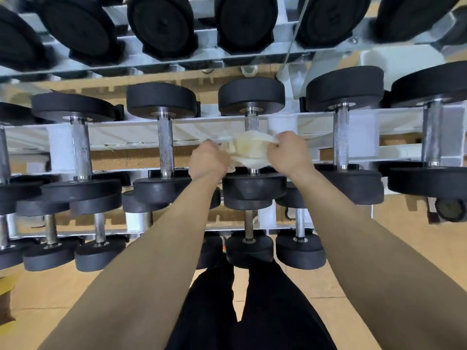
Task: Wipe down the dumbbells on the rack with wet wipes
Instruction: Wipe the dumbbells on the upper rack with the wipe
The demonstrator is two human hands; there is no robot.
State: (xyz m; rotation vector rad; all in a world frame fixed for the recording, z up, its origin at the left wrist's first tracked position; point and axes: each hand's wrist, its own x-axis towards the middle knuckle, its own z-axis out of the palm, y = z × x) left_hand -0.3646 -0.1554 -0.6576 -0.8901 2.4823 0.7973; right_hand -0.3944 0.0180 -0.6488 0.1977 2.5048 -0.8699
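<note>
A crumpled pale wet wipe [249, 150] hangs over the steel handle of a black dumbbell [252, 184] on the rack's upper tier, hiding most of that handle. My left hand [208, 160] pinches the wipe's left side. My right hand [290, 152] pinches its right side. Both hands hover above the dumbbell's near head. Its far head [251, 96] and a short stretch of knurled handle show beyond the wipe.
Several more black dumbbells lie on the white rack [126, 132], left and right of the wiped one, with smaller ones on the lower tier [98, 251]. A mirror at the top reflects the weights. My black-trousered legs stand on a tan floor below.
</note>
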